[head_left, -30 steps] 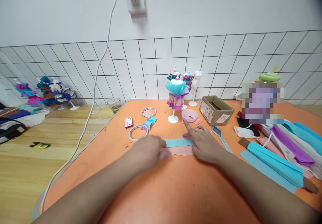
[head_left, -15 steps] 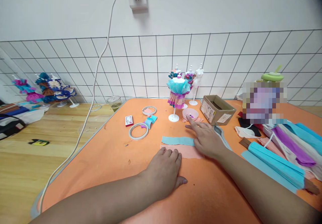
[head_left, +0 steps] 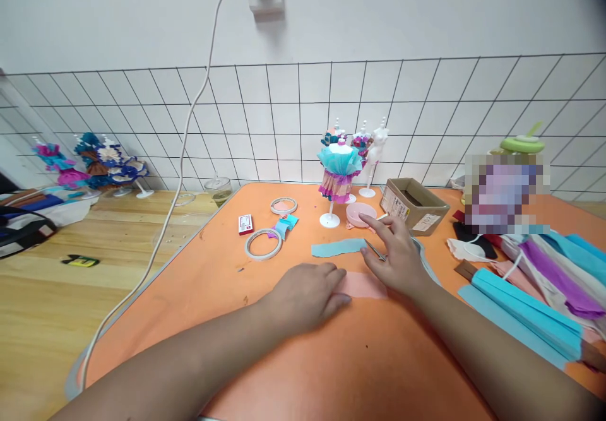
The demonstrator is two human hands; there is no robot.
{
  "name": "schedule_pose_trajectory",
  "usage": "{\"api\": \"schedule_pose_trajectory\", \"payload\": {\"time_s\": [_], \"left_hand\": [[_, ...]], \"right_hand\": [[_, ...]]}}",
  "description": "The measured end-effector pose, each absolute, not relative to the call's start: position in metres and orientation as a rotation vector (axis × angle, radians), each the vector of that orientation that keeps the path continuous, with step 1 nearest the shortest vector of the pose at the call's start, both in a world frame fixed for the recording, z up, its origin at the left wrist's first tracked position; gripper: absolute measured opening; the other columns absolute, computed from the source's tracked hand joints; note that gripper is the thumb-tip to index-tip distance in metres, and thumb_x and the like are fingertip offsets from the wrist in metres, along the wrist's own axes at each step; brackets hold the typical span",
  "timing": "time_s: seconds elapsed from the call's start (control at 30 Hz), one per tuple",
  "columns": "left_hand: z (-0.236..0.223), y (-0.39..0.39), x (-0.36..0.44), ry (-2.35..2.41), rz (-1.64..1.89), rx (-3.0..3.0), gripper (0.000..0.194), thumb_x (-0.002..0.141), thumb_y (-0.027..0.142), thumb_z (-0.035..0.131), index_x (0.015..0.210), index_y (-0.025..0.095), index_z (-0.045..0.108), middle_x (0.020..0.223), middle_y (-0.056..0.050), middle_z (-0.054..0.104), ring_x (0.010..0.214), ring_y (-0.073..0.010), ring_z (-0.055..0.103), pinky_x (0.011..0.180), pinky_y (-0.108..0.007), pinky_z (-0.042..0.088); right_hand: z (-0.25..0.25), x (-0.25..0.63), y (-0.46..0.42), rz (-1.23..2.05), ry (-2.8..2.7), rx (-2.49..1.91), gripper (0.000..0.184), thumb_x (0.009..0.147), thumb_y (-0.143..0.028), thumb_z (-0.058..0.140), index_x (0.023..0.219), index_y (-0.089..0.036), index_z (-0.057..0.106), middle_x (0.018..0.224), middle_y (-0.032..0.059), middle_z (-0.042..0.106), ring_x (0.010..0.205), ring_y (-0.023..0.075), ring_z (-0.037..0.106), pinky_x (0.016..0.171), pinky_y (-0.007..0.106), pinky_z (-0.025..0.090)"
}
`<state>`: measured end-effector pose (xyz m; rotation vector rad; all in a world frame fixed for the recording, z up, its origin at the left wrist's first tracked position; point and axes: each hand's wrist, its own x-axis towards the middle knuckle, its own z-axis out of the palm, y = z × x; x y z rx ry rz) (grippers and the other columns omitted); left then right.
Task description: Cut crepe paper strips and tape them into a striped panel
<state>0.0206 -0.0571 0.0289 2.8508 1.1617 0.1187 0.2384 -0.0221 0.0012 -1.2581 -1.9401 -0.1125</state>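
Note:
A pink strip of crinkled paper or thin cloth lies flat on the orange table. My left hand rests over its left end, fingers together and laid flat. Beyond it lies a light-blue strip, apart from the pink one. Over the right ends of both strips, my right hand has its fingers spread, the index pointing forward. A pointed metal tool shows beside its thumb; the rest is hidden under the hand. Ahead stands a small dress form in a turquoise and pink-purple dress, near a pink bowl.
Two tape rolls, a small red-and-white box and coloured scraps lie left. A cardboard box stands behind my right hand. Folded coloured sheets lie right. A white cable hangs across the left.
The light-blue strip has shifted away from me, leaving a gap to the pink strip. My left hand has turned slightly over the pink strip. The metal tool's tip now shows by my right thumb.

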Motion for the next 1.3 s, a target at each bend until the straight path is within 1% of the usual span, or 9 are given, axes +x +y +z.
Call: {"api": "schedule_pose_trajectory", "payload": {"time_s": [0.1, 0.2, 0.37, 0.5, 0.6, 0.73, 0.83, 0.93, 1.3], "left_hand": [[0.037, -0.036, 0.005, 1.280, 0.270, 2.821, 0.034, 0.094, 0.036, 0.032, 0.102, 0.023, 0.062, 0.092, -0.003, 0.066, 0.083, -0.0190, 0.061, 0.064, -0.029, 0.040], [0.041, -0.010, -0.018, 1.431, 0.320, 2.615, 0.024, 0.087, 0.035, 0.046, 0.083, 0.024, 0.066, 0.080, 0.000, 0.066, 0.076, -0.0157, 0.059, 0.059, -0.025, 0.037], [0.042, 0.009, -0.034, 1.406, 0.397, 2.235, 0.033, 0.083, 0.048, 0.049, 0.085, 0.020, 0.067, 0.080, -0.001, 0.067, 0.073, -0.0148, 0.058, 0.060, -0.023, 0.039], [0.046, 0.000, -0.029, 1.229, 0.386, 2.275, 0.034, 0.083, 0.048, 0.049, 0.087, 0.021, 0.069, 0.083, -0.001, 0.067, 0.073, -0.0141, 0.057, 0.061, -0.023, 0.039], [0.048, 0.000, -0.033, 1.432, 0.252, 2.366, 0.024, 0.078, 0.042, 0.055, 0.078, 0.023, 0.069, 0.076, 0.000, 0.066, 0.069, -0.0144, 0.056, 0.057, -0.024, 0.035], [0.042, 0.012, -0.045, 1.445, 0.088, 2.183, 0.024, 0.071, 0.045, 0.061, 0.075, 0.022, 0.067, 0.078, 0.001, 0.066, 0.072, -0.0148, 0.057, 0.055, -0.022, 0.035], [0.032, 0.017, -0.046, 1.348, 0.092, 2.065, 0.029, 0.068, 0.048, 0.064, 0.077, 0.021, 0.066, 0.081, 0.002, 0.067, 0.077, -0.0145, 0.059, 0.057, -0.020, 0.037], [0.022, 0.018, -0.042, 1.331, 0.071, 2.026, 0.034, 0.064, 0.051, 0.066, 0.078, 0.020, 0.065, 0.080, 0.001, 0.067, 0.075, -0.0146, 0.059, 0.057, -0.020, 0.037], [0.017, 0.019, -0.033, 1.433, -0.034, 2.157, 0.019, 0.061, 0.037, 0.068, 0.075, 0.023, 0.068, 0.076, 0.003, 0.066, 0.075, -0.0161, 0.059, 0.068, -0.025, 0.036]], "right_hand": [[0.009, 0.236, -0.026, -0.251, -1.752, -1.244, 0.017, 0.079, -0.030, 0.060, 0.092, -0.026, 0.071, 0.109, 0.0078, 0.044, 0.102, 0.0243, 0.048, 0.090, 0.041, 0.039], [0.014, 0.236, -0.029, -0.326, -1.760, -1.248, 0.013, 0.080, -0.029, 0.061, 0.076, -0.027, 0.073, 0.122, 0.0059, 0.047, 0.117, 0.0297, 0.041, 0.099, 0.049, 0.027], [0.013, 0.229, -0.035, 0.342, -2.098, -1.245, 0.021, 0.085, -0.026, 0.052, 0.088, -0.026, 0.073, 0.087, 0.0035, 0.068, 0.091, 0.0206, 0.059, 0.081, 0.034, 0.044], [0.014, 0.217, -0.041, 0.931, -1.940, -1.308, 0.027, 0.086, -0.028, 0.050, 0.103, -0.025, 0.070, 0.087, 0.0025, 0.070, 0.085, 0.0179, 0.063, 0.077, 0.029, 0.047], [0.018, 0.207, -0.040, 1.140, -1.897, -1.332, 0.043, 0.082, -0.023, 0.052, 0.124, -0.024, 0.056, 0.081, 0.0006, 0.071, 0.081, 0.0166, 0.065, 0.071, 0.026, 0.047], [0.024, 0.185, -0.030, 1.198, -1.974, -1.504, 0.021, 0.074, -0.026, 0.060, 0.093, -0.022, 0.067, 0.074, -0.0008, 0.071, 0.066, 0.0149, 0.063, 0.052, 0.021, 0.039], [0.026, 0.169, -0.021, 1.121, -2.037, -1.568, 0.011, 0.069, -0.028, 0.063, 0.075, -0.021, 0.070, 0.075, -0.0001, 0.070, 0.067, 0.0149, 0.061, 0.051, 0.021, 0.037], [0.024, 0.160, -0.015, 1.043, -2.039, -1.569, 0.010, 0.068, -0.026, 0.064, 0.071, -0.021, 0.072, 0.079, 0.0003, 0.070, 0.075, 0.0156, 0.060, 0.056, 0.021, 0.038], [-0.004, 0.150, 0.000, 1.026, -2.024, -1.625, 0.012, 0.070, -0.027, 0.063, 0.071, -0.019, 0.073, 0.071, 0.0012, 0.070, 0.066, 0.0148, 0.060, 0.054, 0.022, 0.037]]}}
